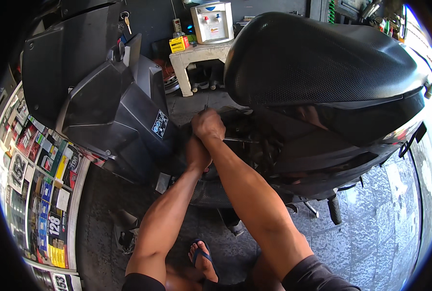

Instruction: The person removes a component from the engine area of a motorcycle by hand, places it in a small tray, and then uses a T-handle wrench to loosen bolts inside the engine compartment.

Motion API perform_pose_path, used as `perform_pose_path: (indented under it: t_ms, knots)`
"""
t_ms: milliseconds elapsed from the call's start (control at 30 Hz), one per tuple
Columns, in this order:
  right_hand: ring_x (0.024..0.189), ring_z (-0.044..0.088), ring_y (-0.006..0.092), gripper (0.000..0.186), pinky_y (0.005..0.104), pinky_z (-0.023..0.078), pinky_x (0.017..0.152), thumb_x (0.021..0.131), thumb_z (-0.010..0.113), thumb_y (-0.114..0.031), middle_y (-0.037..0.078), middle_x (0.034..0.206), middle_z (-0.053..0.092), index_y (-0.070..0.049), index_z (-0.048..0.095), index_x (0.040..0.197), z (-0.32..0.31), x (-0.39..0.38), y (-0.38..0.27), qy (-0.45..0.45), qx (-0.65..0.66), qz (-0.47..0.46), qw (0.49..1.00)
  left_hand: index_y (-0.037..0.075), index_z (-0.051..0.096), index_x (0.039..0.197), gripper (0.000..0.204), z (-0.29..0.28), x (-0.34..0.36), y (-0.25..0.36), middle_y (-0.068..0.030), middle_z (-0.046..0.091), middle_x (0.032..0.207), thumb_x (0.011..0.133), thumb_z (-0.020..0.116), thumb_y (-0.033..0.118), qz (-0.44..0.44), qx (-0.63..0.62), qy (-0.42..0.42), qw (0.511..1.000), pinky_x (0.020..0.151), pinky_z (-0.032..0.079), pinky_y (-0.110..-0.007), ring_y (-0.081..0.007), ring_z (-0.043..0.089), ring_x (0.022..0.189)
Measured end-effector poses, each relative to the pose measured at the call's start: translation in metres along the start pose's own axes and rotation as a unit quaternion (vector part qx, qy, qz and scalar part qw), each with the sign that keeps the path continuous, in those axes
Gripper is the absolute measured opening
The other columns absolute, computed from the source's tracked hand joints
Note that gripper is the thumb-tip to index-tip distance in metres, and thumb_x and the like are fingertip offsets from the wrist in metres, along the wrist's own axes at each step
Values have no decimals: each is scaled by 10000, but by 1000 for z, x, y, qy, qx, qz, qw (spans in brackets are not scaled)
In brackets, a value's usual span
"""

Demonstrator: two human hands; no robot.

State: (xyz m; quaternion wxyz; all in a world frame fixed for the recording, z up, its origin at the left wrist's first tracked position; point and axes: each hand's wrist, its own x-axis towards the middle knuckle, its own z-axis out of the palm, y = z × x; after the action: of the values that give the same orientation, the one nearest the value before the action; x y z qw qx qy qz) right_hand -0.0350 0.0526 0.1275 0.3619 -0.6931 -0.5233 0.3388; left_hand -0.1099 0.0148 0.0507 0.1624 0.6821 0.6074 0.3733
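Note:
A dark scooter [313, 131] stands across the view, its middle opened up below the seat [322, 58]. Over that opening my right hand [208, 125] is closed in a fist. A thin dark tip pokes out above it; what the fist holds is mostly hidden. Just below, my left hand [198, 154] reaches in against my right wrist, its fingers hidden behind the wrist and forearm. From beside my right wrist a thin metal rod [242, 140] runs right into the dark mechanical parts; which hand it belongs to, I cannot tell. A bit of red shows under my left hand.
The scooter's front panel [138, 106] rises at left, a key [127, 22] hanging above it. Behind stands a worn bench [182, 63] with a water dispenser [212, 24] and a yellow-red box [179, 44]. A display case [56, 194] lines the left. My sandalled foot [204, 259] is below.

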Motion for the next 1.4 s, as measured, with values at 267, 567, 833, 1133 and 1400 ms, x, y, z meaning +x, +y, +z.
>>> perform_pose_path:
  t_ms: [267, 567, 833, 1133, 1400]
  knots:
    - [1151, 608, 401, 429, 446, 472, 997, 866, 534, -307, 233, 1198, 651, -6, 672, 1140, -7, -12, -4, 14, 1, -14, 1000, -27, 638, 757, 229, -4, -7, 14, -167, 652, 601, 821, 711, 181, 28, -51, 47, 997, 433, 495, -381, -296, 677, 526]
    - [1135, 626, 362, 375, 424, 492, 981, 856, 584, -323, 181, 1184, 670, -78, 687, 1119, 1, -15, -8, 30, -12, -21, 999, -35, 635, 712, 242, -3, -5, -1, -150, 643, 573, 803, 725, 170, -6, -107, 46, 993, 367, 446, -373, -288, 668, 501]
    - [1141, 602, 423, 461, 462, 461, 997, 841, 561, -371, 262, 1174, 651, -31, 672, 1132, 5, 2, 15, 58, 11, -75, 995, -34, 613, 972, 262, 4, 14, -11, -145, 646, 679, 903, 576, 216, -61, -164, -44, 983, 411, 426, -356, -274, 617, 507]
    - [1104, 626, 412, 485, 508, 448, 995, 928, 511, -437, 269, 1093, 673, 0, 681, 1050, 20, -24, 44, -34, -132, -106, 985, 122, 448, 758, 338, -17, -8, -68, 27, 356, 541, 1009, 422, 347, -279, -460, -155, 829, 361, 284, -258, -81, 347, 383]
    - [1064, 648, 402, 513, 562, 364, 1012, 996, 402, -444, 236, 1045, 698, -22, 692, 1023, 29, -38, 58, -108, -133, -84, 982, 102, 493, 755, 466, -10, -17, -56, 15, 402, 521, 1039, 390, 457, -251, -477, -148, 829, 358, 305, -252, -93, 377, 381]
